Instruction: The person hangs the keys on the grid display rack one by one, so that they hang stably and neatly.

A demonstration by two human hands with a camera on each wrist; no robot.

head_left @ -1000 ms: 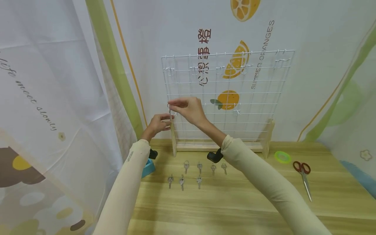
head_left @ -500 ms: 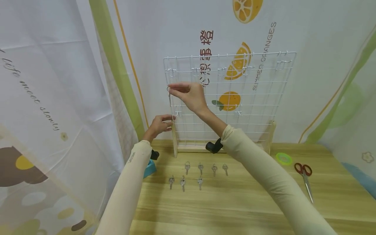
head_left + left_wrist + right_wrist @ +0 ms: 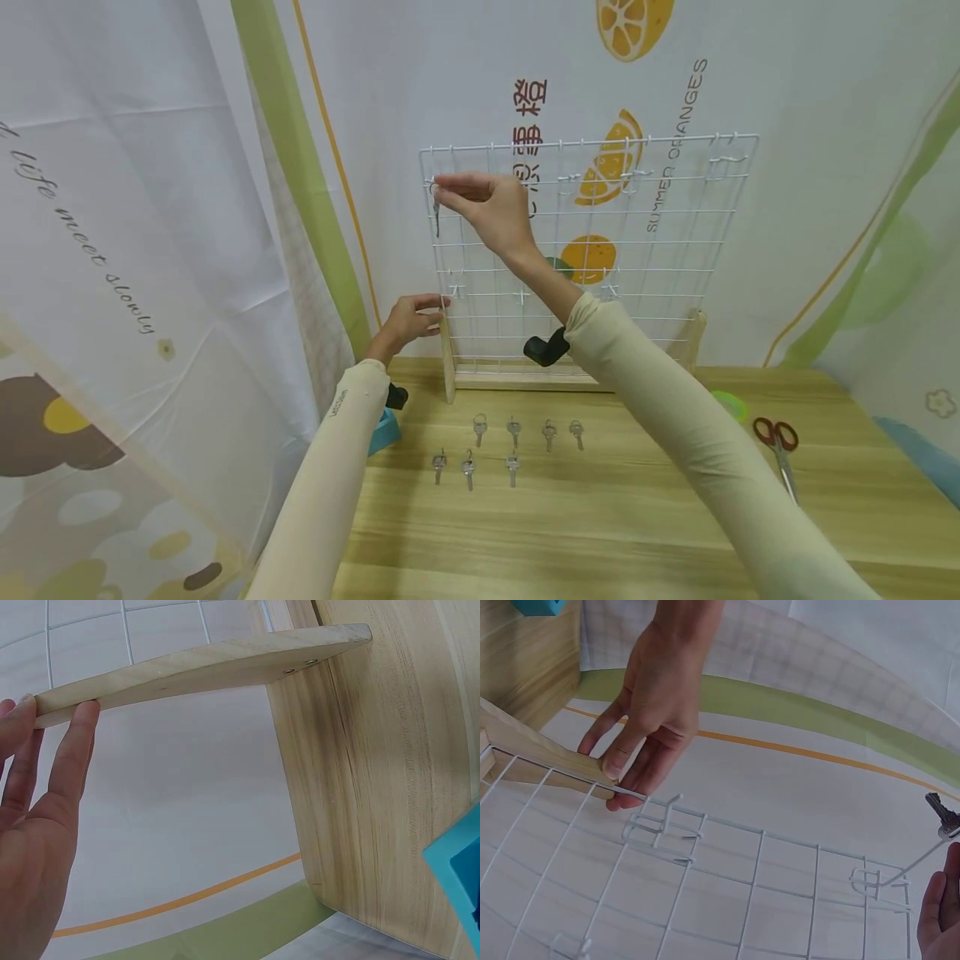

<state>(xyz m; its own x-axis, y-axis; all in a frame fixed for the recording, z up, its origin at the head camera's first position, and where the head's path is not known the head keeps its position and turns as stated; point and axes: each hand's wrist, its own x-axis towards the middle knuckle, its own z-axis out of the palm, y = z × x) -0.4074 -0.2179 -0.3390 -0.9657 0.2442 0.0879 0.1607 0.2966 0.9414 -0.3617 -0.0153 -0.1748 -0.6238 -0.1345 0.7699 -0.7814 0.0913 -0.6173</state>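
My right hand (image 3: 498, 212) pinches a key (image 3: 437, 218) by its ring at the upper left of the white wire grid (image 3: 577, 212). In the right wrist view the key (image 3: 943, 813) is right at the tip of a white wire hook (image 3: 900, 877), above the right fingertips (image 3: 934, 900). Lower down, my left hand (image 3: 411, 321) grips the top of the grid's left wooden upright (image 3: 447, 354). The left wrist view shows thumb and fingers on both sides of that upright (image 3: 202, 664). Several keys (image 3: 513, 431) with rings lie in two rows on the table.
More white hooks (image 3: 570, 179) hang on the grid. A blue container (image 3: 385, 432) stands beside the left forearm. Scissors (image 3: 777, 437) and a green-yellow ring (image 3: 729, 405) lie on the right of the table (image 3: 570, 533). A printed curtain (image 3: 825, 208) hangs behind.
My right hand has risen along the grid's left side with the key, from the lower hook level up to the upper hook level. The left hand stays at the upright.
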